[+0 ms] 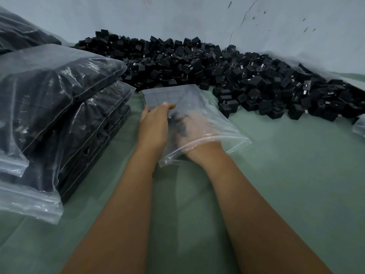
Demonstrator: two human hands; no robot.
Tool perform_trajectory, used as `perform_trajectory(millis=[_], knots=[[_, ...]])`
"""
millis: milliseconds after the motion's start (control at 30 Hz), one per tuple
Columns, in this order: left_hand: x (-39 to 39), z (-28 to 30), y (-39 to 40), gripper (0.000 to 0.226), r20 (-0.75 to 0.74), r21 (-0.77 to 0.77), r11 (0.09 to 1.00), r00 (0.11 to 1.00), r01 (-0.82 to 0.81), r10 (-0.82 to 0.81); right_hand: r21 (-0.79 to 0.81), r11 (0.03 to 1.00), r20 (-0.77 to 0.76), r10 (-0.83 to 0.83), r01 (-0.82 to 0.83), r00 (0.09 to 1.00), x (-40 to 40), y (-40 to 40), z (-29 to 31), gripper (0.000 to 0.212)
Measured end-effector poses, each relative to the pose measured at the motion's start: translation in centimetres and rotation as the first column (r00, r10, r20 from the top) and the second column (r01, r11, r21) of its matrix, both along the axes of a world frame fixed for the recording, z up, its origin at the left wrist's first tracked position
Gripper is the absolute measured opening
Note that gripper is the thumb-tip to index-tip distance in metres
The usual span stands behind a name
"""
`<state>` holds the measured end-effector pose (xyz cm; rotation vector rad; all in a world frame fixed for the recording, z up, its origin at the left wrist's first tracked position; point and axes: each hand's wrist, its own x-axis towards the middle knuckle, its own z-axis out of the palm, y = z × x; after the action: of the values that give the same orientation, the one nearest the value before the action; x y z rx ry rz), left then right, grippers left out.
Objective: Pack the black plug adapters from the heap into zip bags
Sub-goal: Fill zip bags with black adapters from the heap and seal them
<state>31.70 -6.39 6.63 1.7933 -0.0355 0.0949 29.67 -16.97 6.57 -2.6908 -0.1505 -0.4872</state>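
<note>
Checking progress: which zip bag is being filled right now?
The flat zip bag at centre: the right hand is inside it; the bags stacked left are stuffed full.

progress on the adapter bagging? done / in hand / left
Done: several filled bags stacked at left. In hand: left hand steadies an open zip bag; right hand is inside it with adapters. Left: a big heap along the wall, so plenty remains.

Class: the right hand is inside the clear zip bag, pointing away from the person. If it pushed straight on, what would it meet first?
Probably the adapters by its fingers, then the closed end of the zip bag; the right hand is blurred, so depth is uncertain.
</note>
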Motion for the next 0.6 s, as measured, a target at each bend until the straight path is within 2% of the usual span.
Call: perform_trajectory(millis=[100, 167, 267, 333, 400, 433, 500, 567, 600], knots=[[-0.2, -0.2, 0.0, 0.052, 0.017, 0.178, 0.984, 1.000, 0.017, -0.021, 0.011, 0.999, 0.006, 0.034, -0.034, 0.999, -0.2, -0.1, -0.1, 0.009], [-0.3, -0.2, 0.1, 0.047, 0.041, 0.275, 0.961, 0.998, 0.033, -0.046, -0.023, 0.999, -0.027, 0.030, -0.030, 0.999, -0.4, -0.3, -0.3, 0.017], [-0.2, -0.5, 0.3, 0.033, 0.085, 0.380, 0.924, 0.993, 0.044, -0.082, -0.063, 0.998, 0.066, 0.034, -0.029, 0.997, -1.6, -0.7, -0.5, 0.016], [-0.2, -0.6, 0.3, 0.029, 0.105, 0.436, 0.898, 0.987, 0.062, -0.119, 0.000, 1.000, 0.099, -0.003, 0.003, 0.995, -2.8, -1.1, -0.3, 0.013], [-0.1, -0.5, 0.5, 0.028, 0.092, 0.466, 0.881, 0.986, 0.081, -0.139, 0.083, 0.994, 0.259, 0.051, -0.075, 0.964, -3.8, -1.2, 0.2, 0.024], [0.0, -0.5, 0.6, 0.028, 0.079, 0.493, 0.865, 0.986, 0.092, -0.150, 0.085, 0.985, 0.390, 0.106, -0.150, 0.915, -4.2, -1.2, 0.7, 0.026], [0.1, -0.4, 0.6, 0.030, 0.052, 0.573, 0.812, 0.984, 0.111, -0.171, 0.014, 0.964, 0.640, 0.196, -0.266, 0.743, -4.6, -1.0, 1.9, 0.026], [0.0, -0.3, 0.5, 0.033, 0.046, 0.615, 0.781, 0.983, 0.113, -0.178, -0.020, 0.956, 0.770, 0.201, -0.292, 0.605, -4.4, -1.2, 2.9, 0.028], [-0.2, -0.2, 0.5, 0.032, 0.057, 0.602, 0.791, 0.983, 0.106, -0.175, 0.007, 0.958, 0.799, 0.166, -0.286, 0.577, -4.3, -1.6, 3.4, 0.029]])
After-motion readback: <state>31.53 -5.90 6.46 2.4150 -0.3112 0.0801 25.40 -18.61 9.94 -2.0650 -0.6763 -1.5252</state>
